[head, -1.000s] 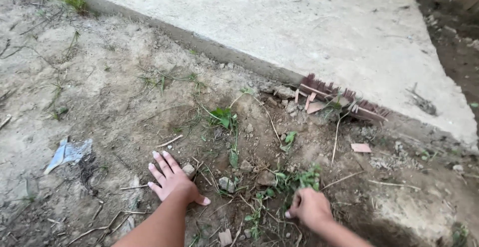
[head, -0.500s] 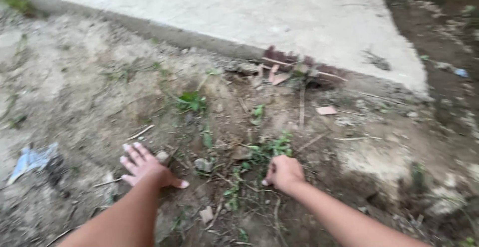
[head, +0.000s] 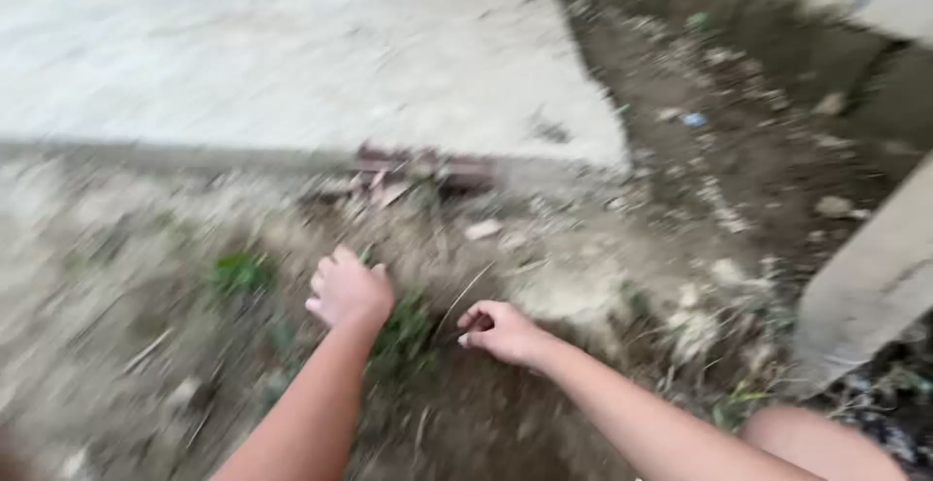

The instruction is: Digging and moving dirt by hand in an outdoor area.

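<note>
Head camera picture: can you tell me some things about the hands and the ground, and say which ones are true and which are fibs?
1. Both hands are down by the dirt. True.
2. The left hand rests on the concrete slab. False: it is over the dirt, near green weeds.
3. The right hand is curled into a loose fist. True.
4. The hands wear gloves. False: they are bare.
5. Reddish broken pieces lie at the slab's edge. True.
</note>
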